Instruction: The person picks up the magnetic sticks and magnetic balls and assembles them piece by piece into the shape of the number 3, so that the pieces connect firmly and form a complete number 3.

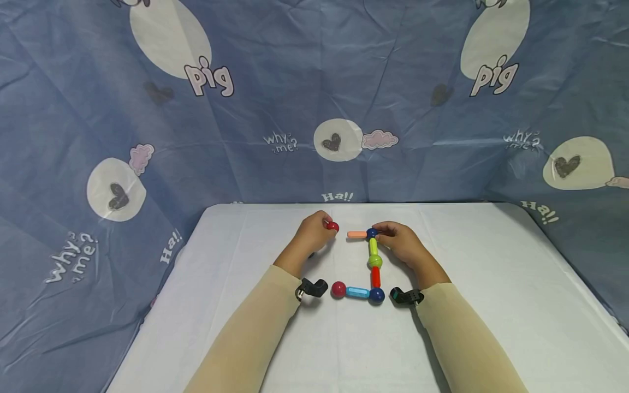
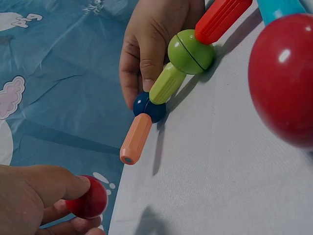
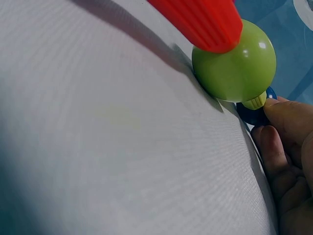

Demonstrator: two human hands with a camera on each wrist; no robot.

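My left hand (image 1: 314,234) pinches a red ball (image 2: 93,198) between thumb and fingers, left of the joined pieces. With thumb and fingers my right hand (image 1: 400,243) grips a dark blue ball (image 1: 372,233) at their far corner. From that ball an orange stick (image 2: 137,139) points left, its end bare and facing the red ball across a gap. A yellow-green stick (image 1: 373,246) runs from it towards me to a green ball (image 1: 375,261). Beyond that come a red stick (image 1: 375,277), a second dark blue ball (image 1: 376,296), a light blue stick (image 1: 357,292) and a larger-looking red ball (image 1: 338,289).
The joined pieces lie on a white-covered table (image 1: 442,338). A blue printed cloth (image 1: 275,98) hangs behind the table's far edge. Black wrist cameras (image 1: 314,287) sit at both sleeves, close to the near ends of the pieces.
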